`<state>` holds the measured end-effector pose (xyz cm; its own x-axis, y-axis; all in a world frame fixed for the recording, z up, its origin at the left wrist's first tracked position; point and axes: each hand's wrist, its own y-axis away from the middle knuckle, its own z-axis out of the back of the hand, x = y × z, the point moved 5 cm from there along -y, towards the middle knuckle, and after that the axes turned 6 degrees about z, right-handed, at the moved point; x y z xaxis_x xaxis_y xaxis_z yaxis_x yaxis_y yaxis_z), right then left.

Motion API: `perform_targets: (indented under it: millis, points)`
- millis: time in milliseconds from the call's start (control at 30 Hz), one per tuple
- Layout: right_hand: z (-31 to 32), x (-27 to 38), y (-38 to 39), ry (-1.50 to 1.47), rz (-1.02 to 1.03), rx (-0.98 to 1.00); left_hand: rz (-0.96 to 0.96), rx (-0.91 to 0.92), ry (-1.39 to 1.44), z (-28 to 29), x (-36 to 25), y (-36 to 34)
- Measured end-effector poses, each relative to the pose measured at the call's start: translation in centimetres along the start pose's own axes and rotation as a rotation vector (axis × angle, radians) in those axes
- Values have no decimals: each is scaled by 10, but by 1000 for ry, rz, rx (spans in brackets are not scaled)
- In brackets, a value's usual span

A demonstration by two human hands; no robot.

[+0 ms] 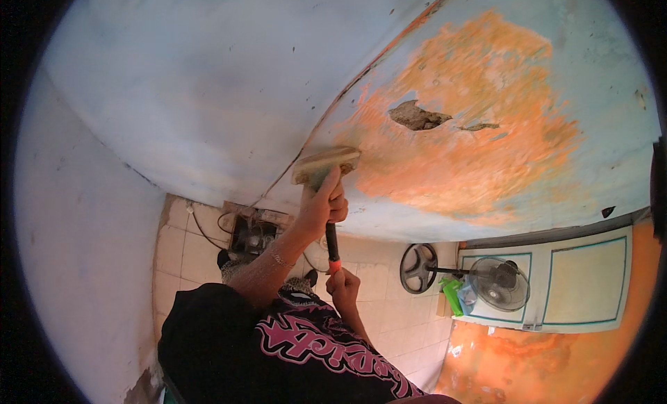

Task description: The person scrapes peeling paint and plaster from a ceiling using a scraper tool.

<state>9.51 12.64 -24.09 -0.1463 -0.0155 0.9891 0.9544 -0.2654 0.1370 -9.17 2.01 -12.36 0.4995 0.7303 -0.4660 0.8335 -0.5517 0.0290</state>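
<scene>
My left hand (330, 204) is closed around the upper handle of a wide-headed scraper (326, 158), just below its head. Lower down, my right hand (343, 290) grips the handle near its orange end. The scraper's pale, dusty head lies against the light blue wall (208, 91), at the left edge of a scraped orange patch (479, 154). Whether its edge presses flat on the wall I cannot tell. A broken hole (419, 116) in the plaster shows grey inside the patch. A long crack (347, 91) runs diagonally up beside the head.
Below the wall is a tiled floor (372, 282). A standing fan (499, 284) with a round base, a green bag (453, 297) and a cream panelled door (587, 279) are at the right. A dark device with cables (252, 236) sits near my feet.
</scene>
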Motion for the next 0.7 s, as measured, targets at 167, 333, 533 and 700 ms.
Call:
perform_targets:
  millis: [167,333,533,700]
  points:
    - [-12,7,-9,24,45,20,-50,-74,-9,-4,-18,6]
    - [-15,10,-5,-9,10,23,9,-75,-42,-5,-19,6]
    - [-27,6,-6,-18,23,63,37,-141,-94,-7,-25,11]
    - [-30,17,0,15,21,23,33,-121,-82,-11,-28,9]
